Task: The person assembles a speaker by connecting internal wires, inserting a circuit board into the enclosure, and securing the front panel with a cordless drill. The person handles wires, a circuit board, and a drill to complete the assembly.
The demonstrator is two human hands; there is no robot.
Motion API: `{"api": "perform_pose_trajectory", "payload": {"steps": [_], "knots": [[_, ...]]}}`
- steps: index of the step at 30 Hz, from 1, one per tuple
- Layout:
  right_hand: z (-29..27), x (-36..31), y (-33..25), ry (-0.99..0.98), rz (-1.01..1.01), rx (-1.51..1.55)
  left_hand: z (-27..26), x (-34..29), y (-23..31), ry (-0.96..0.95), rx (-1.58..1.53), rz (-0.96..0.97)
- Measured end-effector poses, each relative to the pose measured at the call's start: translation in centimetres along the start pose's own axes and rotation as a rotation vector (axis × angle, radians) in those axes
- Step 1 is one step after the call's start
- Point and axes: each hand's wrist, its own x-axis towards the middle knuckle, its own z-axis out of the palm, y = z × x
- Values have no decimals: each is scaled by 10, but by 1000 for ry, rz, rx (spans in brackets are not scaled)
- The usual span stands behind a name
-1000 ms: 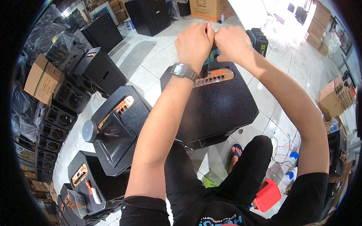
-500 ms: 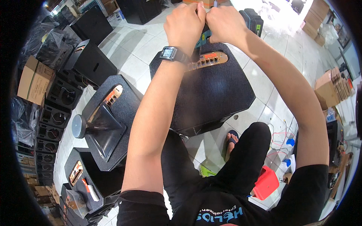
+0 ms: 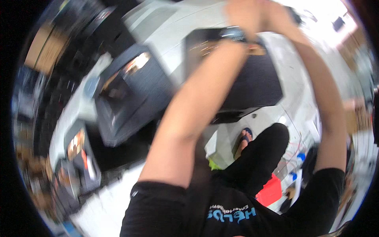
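Note:
My left hand (image 3: 245, 16) and my right hand (image 3: 277, 17) are close together at the top of the view, both smeared by motion. Their fingers cannot be made out, nor can anything between them. A watch (image 3: 233, 34) is on my left wrist. Below the hands stands a black speaker cabinet (image 3: 252, 85) with a gold control panel (image 3: 256, 49), partly covered by my left forearm. A dark blurred object (image 3: 294, 15) shows just beyond my right hand.
Left of my arm, a second black cabinet (image 3: 152, 85) carries a black horn (image 3: 116, 93). Another cabinet (image 3: 92, 168) with an orange-and-white item (image 3: 87, 164) stands at lower left. A red container (image 3: 270, 190) and loose wires (image 3: 294, 152) lie on the floor at right.
The whole view has swung and blurred; the cabinets sit higher and farther right. My hands have shifted rightward in the picture. The teal tool seen at my hands earlier is no longer distinguishable.

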Motion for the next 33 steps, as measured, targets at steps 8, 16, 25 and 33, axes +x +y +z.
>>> {"api": "perform_pose_trajectory", "payload": {"steps": [8, 16, 25, 33], "knots": [[-52, -15, 46, -1, -31, -55, -112, -260, 75, 36, -568, 10], [-102, -126, 113, 66, 132, -526, -222, -511, -41, 259, -159, -1096], [-114, -330, 22, 465, 229, 114, -198, -478, -160, 225, 22, -1316], [-113, -409, -7, 526, 466, 69, -178, -491, -166, 730, -326, -1009]]}}
